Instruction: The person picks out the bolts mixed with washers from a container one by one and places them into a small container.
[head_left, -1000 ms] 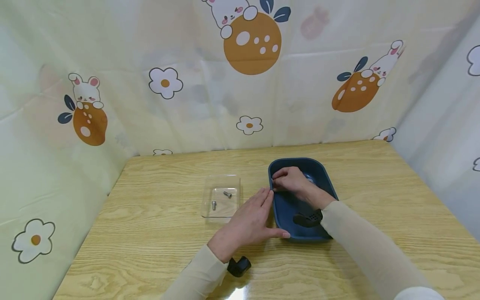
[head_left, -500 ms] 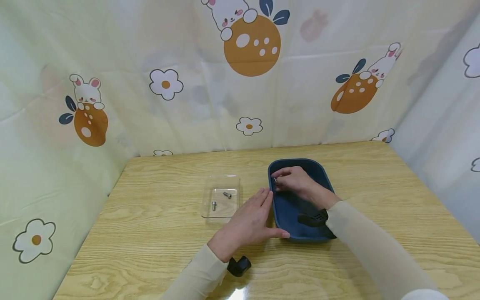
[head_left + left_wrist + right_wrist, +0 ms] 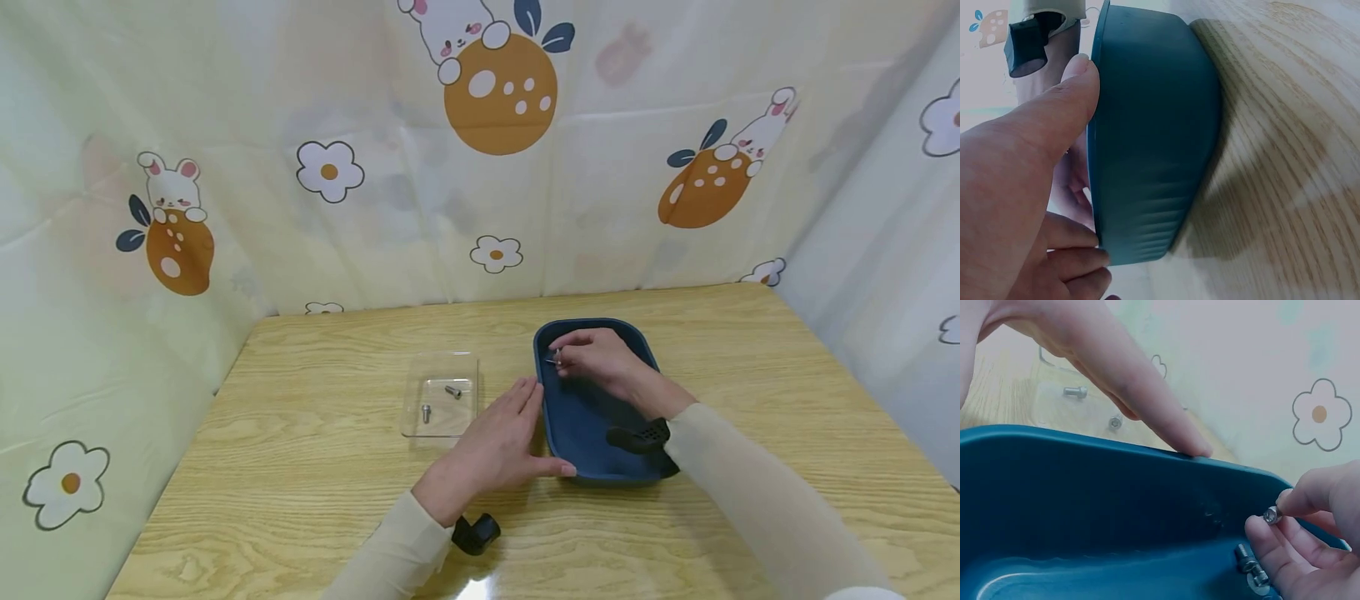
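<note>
One bolt (image 3: pixel 1272 515) sits pinched in the right hand (image 3: pixel 603 362) over the blue bin's (image 3: pixel 585 417) floor; best held firmly to clear the rim (image 3: pixel 1054 434); the left hand (image 3: pixel 498 437), fingers straight, steadies it.

Pale cloth backdrop (image 3: pixel 405 233), printed rabbits (image 3: pixel 174 190), fruits (image 3: pixel 500 100), flowers (image 3: pixel 329 172), wood-grain table (image 3: pixel 285 483)

Right hand (image 3: pixel 1304 542) pinches 1 screw (image 3: pixel 1272 515) at the blue bin (image 3: pixel 1116 487).
Just below it, loose hardware (image 3: pixel 1244 554) lies in the bin, a washer (image 3: pixel 1259 585) among it. The left hand (image 3: pixel 1110 359) rests its fingertips on the rim; beyond, a clear tray (image 3: pixel 1054 414) holds 2 more screws (image 3: pixel 1075 392).
</note>
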`<state>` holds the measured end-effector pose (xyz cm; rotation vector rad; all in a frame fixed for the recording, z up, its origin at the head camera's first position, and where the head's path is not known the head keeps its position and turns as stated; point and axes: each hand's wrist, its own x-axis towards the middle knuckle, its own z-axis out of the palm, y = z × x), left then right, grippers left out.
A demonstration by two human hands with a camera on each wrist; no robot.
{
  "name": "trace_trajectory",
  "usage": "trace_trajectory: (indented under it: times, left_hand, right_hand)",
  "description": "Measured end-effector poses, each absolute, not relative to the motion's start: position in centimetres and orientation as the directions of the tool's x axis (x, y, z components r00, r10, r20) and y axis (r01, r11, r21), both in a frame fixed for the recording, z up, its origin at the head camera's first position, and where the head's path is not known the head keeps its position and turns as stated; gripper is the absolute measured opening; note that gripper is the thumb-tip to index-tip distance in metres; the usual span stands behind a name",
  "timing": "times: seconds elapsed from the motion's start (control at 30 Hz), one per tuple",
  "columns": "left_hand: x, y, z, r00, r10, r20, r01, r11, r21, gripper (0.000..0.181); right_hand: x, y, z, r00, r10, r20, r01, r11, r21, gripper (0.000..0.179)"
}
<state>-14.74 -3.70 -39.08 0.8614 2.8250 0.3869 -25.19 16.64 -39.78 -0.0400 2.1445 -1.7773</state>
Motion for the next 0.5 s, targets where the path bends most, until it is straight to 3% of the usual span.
trace_trajectory:
  times: [0.5]
  left_hand:
    - [-14.9, -5.3, -38.4, -0.857, 0.513, -0.038, 0.478, 0.821, 0.311, 0.11]
  right_hand:
    - [-24.9, 17.2, -37.8, -0.945, -0.248, -0.215, 0.16, 0.224, -0.962, 0.035]
